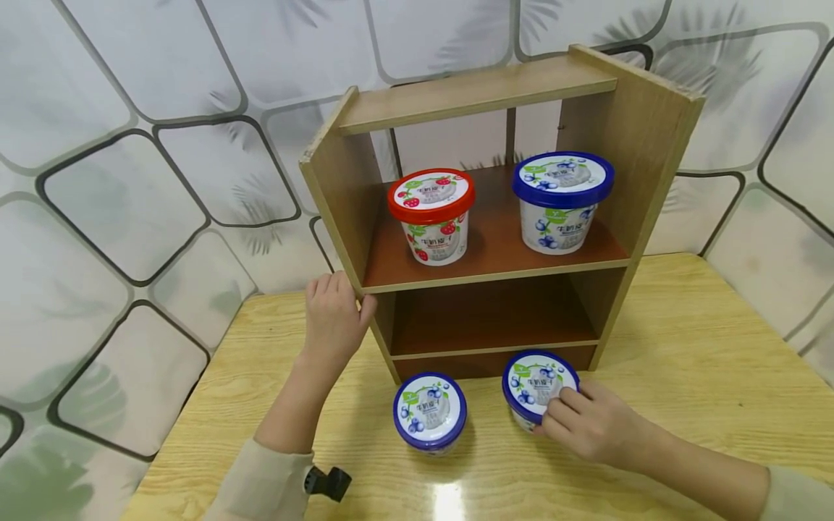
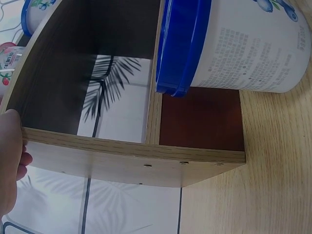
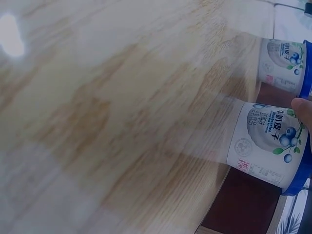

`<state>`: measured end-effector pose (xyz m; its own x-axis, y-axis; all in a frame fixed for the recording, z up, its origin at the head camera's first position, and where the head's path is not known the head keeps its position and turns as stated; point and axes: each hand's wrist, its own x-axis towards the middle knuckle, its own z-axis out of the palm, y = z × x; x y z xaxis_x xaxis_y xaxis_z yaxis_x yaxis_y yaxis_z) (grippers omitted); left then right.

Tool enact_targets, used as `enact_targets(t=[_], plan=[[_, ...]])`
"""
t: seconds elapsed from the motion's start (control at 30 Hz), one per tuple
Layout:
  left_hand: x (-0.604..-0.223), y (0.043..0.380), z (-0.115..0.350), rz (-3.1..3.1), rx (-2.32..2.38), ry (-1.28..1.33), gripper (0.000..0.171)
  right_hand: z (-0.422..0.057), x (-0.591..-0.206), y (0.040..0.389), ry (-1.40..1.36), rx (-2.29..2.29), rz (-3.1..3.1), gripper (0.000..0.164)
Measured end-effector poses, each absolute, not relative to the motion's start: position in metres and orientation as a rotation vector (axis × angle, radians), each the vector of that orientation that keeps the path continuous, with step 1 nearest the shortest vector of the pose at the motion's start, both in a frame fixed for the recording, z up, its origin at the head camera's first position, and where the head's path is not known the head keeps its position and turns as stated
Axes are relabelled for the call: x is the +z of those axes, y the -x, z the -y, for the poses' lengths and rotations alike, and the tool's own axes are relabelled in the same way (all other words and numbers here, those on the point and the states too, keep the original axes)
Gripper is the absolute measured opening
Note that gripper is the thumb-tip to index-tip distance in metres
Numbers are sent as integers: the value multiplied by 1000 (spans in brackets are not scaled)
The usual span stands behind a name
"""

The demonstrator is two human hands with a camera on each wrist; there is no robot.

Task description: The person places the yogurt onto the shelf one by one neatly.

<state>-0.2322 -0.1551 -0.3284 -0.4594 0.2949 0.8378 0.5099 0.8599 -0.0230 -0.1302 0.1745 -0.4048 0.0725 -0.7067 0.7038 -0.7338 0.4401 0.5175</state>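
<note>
My left hand (image 1: pixel 335 311) grips the left side panel of a small wooden shelf (image 1: pixel 498 276), fingers round its outer edge at middle-board height. In the left wrist view, only part of that hand (image 2: pixel 9 161) shows at the left border. A blue-lidded blueberry yogurt tub (image 1: pixel 541 387) stands in front of the shelf, its right side held by my right hand (image 1: pixel 593 427). The right wrist view shows the thumb (image 3: pixel 303 109) against the tub's printed wall (image 3: pixel 265 146). To the left, a second blueberry tub (image 1: pixel 430 412) stands on the table, touched by neither hand.
On the middle board sit a red-lidded strawberry tub (image 1: pixel 433 217) and another blue-lidded tub (image 1: pixel 562 202). The lower compartment (image 1: pixel 495 315) holds nothing visible. Patterned wall covering (image 1: pixel 176 181) rises behind the wooden table (image 1: pixel 704 362).
</note>
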Motion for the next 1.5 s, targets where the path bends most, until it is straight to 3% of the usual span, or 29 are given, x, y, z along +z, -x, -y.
enact_targets(t=[1.5], plan=[[-329,234,155,2059,-299,584,17,-177,-347,128,-1364,52,1475,36]])
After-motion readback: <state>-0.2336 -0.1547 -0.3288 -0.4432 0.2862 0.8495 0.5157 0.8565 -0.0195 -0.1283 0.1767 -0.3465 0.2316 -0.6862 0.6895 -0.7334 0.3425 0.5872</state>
